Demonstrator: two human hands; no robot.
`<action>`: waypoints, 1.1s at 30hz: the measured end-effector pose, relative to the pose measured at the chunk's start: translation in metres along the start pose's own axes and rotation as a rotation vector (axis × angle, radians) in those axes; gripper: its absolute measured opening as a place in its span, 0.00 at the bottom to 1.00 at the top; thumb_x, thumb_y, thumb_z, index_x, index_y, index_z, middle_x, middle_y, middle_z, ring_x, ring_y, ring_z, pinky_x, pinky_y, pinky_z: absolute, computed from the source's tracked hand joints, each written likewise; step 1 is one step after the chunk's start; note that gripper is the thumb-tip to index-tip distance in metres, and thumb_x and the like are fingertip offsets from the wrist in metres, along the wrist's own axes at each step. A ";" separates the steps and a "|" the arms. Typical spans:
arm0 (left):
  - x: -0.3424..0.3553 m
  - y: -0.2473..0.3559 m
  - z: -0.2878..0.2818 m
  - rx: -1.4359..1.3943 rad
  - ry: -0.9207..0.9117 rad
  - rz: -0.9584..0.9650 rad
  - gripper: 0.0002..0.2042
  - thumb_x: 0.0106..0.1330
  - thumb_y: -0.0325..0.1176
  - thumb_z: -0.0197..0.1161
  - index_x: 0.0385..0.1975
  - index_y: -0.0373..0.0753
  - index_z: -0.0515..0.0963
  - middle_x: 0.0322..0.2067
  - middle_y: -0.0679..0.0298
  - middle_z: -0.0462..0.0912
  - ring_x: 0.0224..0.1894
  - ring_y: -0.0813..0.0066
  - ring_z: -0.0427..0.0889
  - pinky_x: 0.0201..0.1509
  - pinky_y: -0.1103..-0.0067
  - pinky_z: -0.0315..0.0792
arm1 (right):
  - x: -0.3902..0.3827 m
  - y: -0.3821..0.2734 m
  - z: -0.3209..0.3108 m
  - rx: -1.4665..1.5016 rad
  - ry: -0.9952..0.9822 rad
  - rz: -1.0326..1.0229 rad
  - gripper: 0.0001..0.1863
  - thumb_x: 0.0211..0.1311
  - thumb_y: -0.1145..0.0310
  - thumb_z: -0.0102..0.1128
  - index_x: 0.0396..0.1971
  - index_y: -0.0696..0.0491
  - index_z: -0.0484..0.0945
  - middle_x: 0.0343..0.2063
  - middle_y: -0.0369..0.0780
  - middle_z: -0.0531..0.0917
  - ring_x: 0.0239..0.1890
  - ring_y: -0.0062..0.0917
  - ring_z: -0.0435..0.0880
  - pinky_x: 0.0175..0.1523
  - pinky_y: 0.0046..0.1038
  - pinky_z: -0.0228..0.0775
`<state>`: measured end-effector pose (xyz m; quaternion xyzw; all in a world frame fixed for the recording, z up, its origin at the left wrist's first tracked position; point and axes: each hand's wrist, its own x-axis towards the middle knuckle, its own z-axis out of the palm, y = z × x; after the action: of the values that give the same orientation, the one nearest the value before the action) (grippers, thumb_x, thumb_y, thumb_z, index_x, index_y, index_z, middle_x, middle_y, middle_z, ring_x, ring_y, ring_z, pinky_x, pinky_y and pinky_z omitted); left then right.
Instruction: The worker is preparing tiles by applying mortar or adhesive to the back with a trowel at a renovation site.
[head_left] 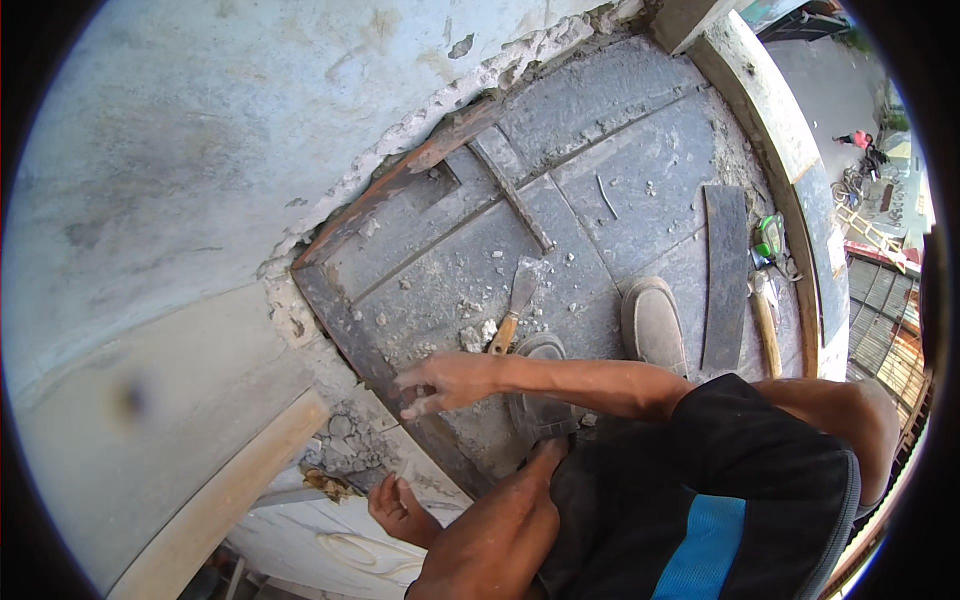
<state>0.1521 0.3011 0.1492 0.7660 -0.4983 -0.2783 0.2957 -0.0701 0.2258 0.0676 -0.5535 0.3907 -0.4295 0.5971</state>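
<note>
My right hand [435,385] reaches left above the dark tiled floor's left edge, fingers apart and slightly bent, holding nothing. My left hand [400,510] is lower, beside broken concrete rubble [355,440] on the ledge, fingers loosely curled and apart. A scraper [522,295] with a wooden handle lies just above my right hand, among small chips [480,330]. Behind it a metal bar [510,190] lies across the tiles. A reddish wooden strip [400,180] runs along the chipped wall base.
At the right lie a dark plank [725,275], hammer [765,325] and green tape measure [768,235], beside a low parapet [790,150]. Beyond it is a drop to a yard with a distant person [855,138]. A pale wall [180,150] borders the left, with a wooden board [215,490] below.
</note>
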 end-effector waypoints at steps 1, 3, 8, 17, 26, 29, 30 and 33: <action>0.005 0.012 0.014 -0.116 -0.080 0.036 0.19 0.58 0.21 0.56 0.47 0.27 0.60 0.38 0.52 0.75 0.41 0.69 0.75 0.47 0.78 0.69 | 0.001 -0.007 0.001 0.072 -0.037 -0.095 0.16 0.52 0.59 0.57 0.32 0.57 0.74 0.27 0.48 0.78 0.31 0.42 0.77 0.35 0.37 0.67; 0.018 0.034 0.043 -0.241 -0.213 0.119 0.17 0.58 0.21 0.58 0.45 0.27 0.62 0.38 0.53 0.75 0.42 0.70 0.74 0.47 0.79 0.70 | 0.003 -0.008 -0.006 0.007 -0.085 -0.147 0.15 0.52 0.59 0.58 0.32 0.57 0.74 0.26 0.48 0.78 0.30 0.41 0.77 0.35 0.37 0.66; 0.060 0.093 0.123 -0.297 -0.495 0.234 0.14 0.57 0.23 0.60 0.41 0.29 0.64 0.36 0.57 0.74 0.40 0.74 0.75 0.45 0.83 0.70 | -0.005 -0.007 -0.064 -0.099 0.125 -0.105 0.13 0.53 0.63 0.58 0.32 0.57 0.75 0.22 0.46 0.77 0.26 0.33 0.77 0.31 0.33 0.65; 0.109 0.190 0.222 0.598 -0.681 1.145 0.15 0.55 0.28 0.61 0.42 0.34 0.71 0.40 0.57 0.76 0.41 0.64 0.76 0.46 0.75 0.69 | -0.060 0.044 -0.158 0.049 1.134 0.315 0.10 0.57 0.66 0.56 0.33 0.58 0.76 0.21 0.36 0.77 0.23 0.17 0.74 0.26 0.24 0.66; 0.138 0.197 0.322 0.754 -0.329 1.554 0.15 0.56 0.34 0.59 0.43 0.40 0.73 0.41 0.60 0.75 0.41 0.61 0.75 0.43 0.71 0.70 | -0.051 0.054 -0.202 0.107 1.335 0.373 0.19 0.47 0.70 0.56 0.42 0.54 0.74 0.25 0.43 0.80 0.28 0.31 0.80 0.34 0.32 0.70; 0.149 0.193 0.334 0.804 -0.295 1.574 0.14 0.56 0.38 0.58 0.40 0.40 0.75 0.38 0.61 0.76 0.41 0.62 0.74 0.42 0.73 0.70 | -0.026 0.085 -0.203 -0.055 1.552 0.268 0.14 0.45 0.69 0.57 0.34 0.54 0.74 0.27 0.47 0.78 0.32 0.39 0.78 0.37 0.34 0.68; 0.155 0.203 0.323 0.809 -0.280 1.581 0.13 0.56 0.38 0.58 0.38 0.39 0.75 0.37 0.61 0.76 0.41 0.63 0.74 0.42 0.72 0.70 | -0.006 0.097 -0.203 -0.030 1.544 0.172 0.18 0.43 0.67 0.58 0.38 0.54 0.73 0.26 0.45 0.77 0.32 0.37 0.76 0.37 0.34 0.68; 0.177 0.202 0.307 0.867 -0.270 1.511 0.13 0.53 0.36 0.62 0.36 0.39 0.75 0.36 0.61 0.76 0.41 0.63 0.74 0.42 0.72 0.70 | 0.022 0.082 -0.199 0.085 1.525 0.178 0.18 0.43 0.71 0.55 0.40 0.55 0.72 0.26 0.48 0.76 0.30 0.39 0.76 0.37 0.35 0.67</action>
<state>-0.1287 0.0168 0.0674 0.2371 -0.9641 0.1174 0.0225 -0.2441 0.1412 -0.0305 -0.0472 0.7205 -0.6574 0.2157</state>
